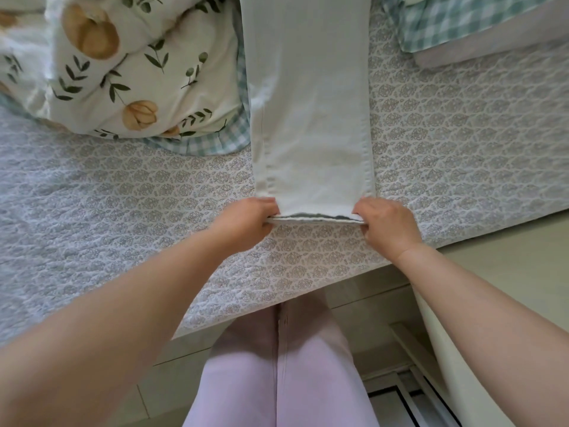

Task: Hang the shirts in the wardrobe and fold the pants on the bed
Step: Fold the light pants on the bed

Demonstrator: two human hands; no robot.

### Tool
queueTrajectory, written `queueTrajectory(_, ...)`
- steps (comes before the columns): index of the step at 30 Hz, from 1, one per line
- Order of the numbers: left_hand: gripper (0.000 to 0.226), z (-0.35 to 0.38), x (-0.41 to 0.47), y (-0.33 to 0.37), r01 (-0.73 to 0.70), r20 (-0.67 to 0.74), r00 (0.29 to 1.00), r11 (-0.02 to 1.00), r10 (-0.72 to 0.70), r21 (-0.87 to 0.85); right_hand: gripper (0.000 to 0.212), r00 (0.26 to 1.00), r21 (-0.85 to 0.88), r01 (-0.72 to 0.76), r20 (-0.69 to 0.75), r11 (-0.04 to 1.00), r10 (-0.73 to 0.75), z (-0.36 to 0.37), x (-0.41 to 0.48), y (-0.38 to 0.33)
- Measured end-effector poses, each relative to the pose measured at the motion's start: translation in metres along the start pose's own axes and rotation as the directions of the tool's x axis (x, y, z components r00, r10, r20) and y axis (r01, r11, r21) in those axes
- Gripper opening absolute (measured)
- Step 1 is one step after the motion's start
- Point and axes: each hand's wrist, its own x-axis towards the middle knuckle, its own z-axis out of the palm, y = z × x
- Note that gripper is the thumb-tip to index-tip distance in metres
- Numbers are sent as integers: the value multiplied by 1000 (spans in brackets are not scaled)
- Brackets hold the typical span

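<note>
— How many pants on the bed point(462, 149)?

— One pair, white. The pants point(311, 103) lie flat and run straight away from the person, the two legs stacked one on the other, hems at the near end.

— And the hands?

— Two, one at each hem corner. The left hand point(249, 220) has its fingers curled over the left corner and pinches the layers. The right hand point(385, 223) does the same at the right corner, with fingers on top and thumb beneath. The hem edge between them is raised slightly off the bed, so a dark gap shows between the layers.

— What else is around?

— One flowered duvet point(138, 72), bunched up on the left; its checked border lies against the pants' left edge. One check cloth point(446, 23) sits at the far right, apart from the pants. The person's legs point(277, 365), in pale pink, stand against the near edge of the bed.

— Any shirts?

— I see none here.
</note>
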Motion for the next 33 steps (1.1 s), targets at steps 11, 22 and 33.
queueTrajectory(11,12,33,-19,36,-88,470,882,993,40,80,7,888,-75,101,456,992,-56,6,-42,5)
queueTrajectory(22,10,4,-3,6,299,538,838,899,-87,-320,18,773,315,-211,633,925,-40,-26,-5,18)
queueTrajectory(33,43,4,33,-6,244,-161,810,573,-564,-782,33,846,821,-365,96,439,524,-10,41,7)
